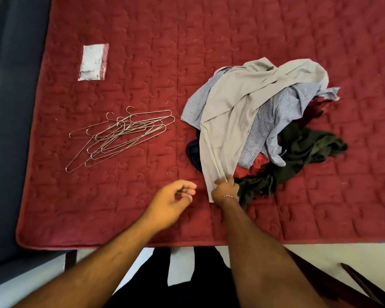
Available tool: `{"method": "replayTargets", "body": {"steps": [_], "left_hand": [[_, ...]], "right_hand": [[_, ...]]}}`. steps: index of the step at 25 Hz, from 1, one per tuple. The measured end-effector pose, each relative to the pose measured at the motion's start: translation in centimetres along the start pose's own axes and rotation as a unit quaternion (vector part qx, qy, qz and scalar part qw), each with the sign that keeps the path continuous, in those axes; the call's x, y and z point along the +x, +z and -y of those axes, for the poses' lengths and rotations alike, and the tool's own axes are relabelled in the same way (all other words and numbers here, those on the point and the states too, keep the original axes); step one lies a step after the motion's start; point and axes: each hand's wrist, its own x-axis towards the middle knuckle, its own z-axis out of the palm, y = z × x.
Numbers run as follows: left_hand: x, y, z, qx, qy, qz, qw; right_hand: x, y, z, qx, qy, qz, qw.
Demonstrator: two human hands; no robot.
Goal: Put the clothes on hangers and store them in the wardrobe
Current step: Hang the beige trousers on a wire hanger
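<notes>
On the red quilted mattress [209, 41], a heap of clothes is shown right of centre, with a tangled bundle of wire hangers [120, 136] lying well apart to its left. The pale grey shirt [236, 103] is draped over the top of the heap and trails toward the near edge of the bed. Beneath it a blue-and-white checked shirt [273, 116] is seen, with a dark green garment [302, 150] at the near right, a red garment [256, 163] partly covered between them, and a dark navy item [192, 150] protruding at the left. The lower hem of the pale grey shirt is pinched by the right hand [226, 188], whose fingers are curled round the cloth; a thin bracelet [228, 197] is worn at its wrist. The left hand [175, 196] is held just left of the hem, palm turned up, fingers loosely curled and holding nothing. A white rectangular label [93, 62] is fixed to the mattress at the far left. A dark blue surface [14, 107] borders the left side of the bed.
</notes>
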Motion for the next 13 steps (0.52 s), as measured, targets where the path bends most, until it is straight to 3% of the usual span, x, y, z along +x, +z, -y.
{"method": "replayTargets", "body": {"steps": [2, 3, 6, 8, 10, 11, 13], "left_hand": [[0.3, -0.2, -0.3, 0.010, -0.011, -0.005, 1.000], [0.7, -0.3, -0.6, 0.017, -0.016, -0.015, 1.000], [3.6, -0.7, -0.4, -0.003, -0.072, -0.097, 0.993], [5.8, -1.1, -0.3, -0.085, -0.202, -0.110, 0.969], [6.9, -0.7, -0.8, -0.141, -0.276, -0.051, 0.949], [7.3, -0.4, -1.4, -0.116, -0.257, -0.041, 0.958], [7.5, 0.3, -2.4, -0.050, -0.181, -0.066, 0.980]], "right_hand": [[0.7, -0.5, 0.3, 0.041, -0.041, 0.036, 0.998], [0.3, -0.8, 0.6, 0.125, -0.078, 0.056, 0.987], [-2.9, -2.3, 1.9, 0.384, -0.166, 0.186, 0.889], [-6.4, -3.7, 3.1, 0.417, -0.256, 0.312, 0.815], [-8.6, -4.2, 3.0, 0.388, -0.297, 0.398, 0.776], [-9.1, -4.4, 2.9, 0.382, -0.291, 0.406, 0.778], [-8.8, -4.7, 2.6, 0.431, -0.219, 0.319, 0.815]]}}
